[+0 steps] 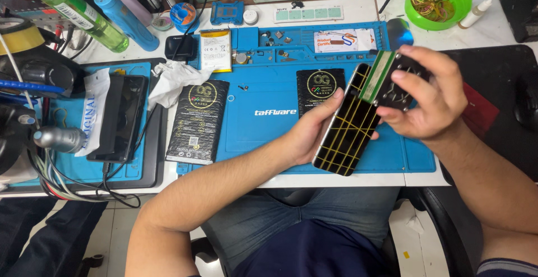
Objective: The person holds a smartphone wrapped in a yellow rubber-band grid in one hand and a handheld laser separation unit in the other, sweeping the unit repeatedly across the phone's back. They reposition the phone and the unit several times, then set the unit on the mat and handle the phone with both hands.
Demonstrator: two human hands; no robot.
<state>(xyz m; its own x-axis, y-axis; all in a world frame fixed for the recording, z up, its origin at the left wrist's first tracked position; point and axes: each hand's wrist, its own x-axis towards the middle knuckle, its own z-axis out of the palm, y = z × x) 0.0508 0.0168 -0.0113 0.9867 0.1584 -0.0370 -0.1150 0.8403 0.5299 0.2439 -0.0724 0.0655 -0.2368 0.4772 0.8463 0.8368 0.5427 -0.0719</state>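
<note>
A white worktop [347, 9] is stretching across the scene, and a wide blue rubber repair mat [263, 137] is lying on it in front of the seated person. Above the mat's right part, both hands are holding up a black flat phone bound with thin yellow rubber bands [346, 128], tilted so its upper end is leaning away to the right. The left hand [310, 133] is cupping the phone's left edge from beneath, fingers closed against it. The right hand [434, 100] is sitting just beside the phone's upper end, gripping a small dark metal clamp block [400, 86] that is touching that end, beside a green strip. Two black glossy packets, a long one [197, 121] and a shorter one [319, 84], are lying flat on the mat, left of the hands. A green round bowl of rubber bands [438, 1] is standing well apart at the far right.
</note>
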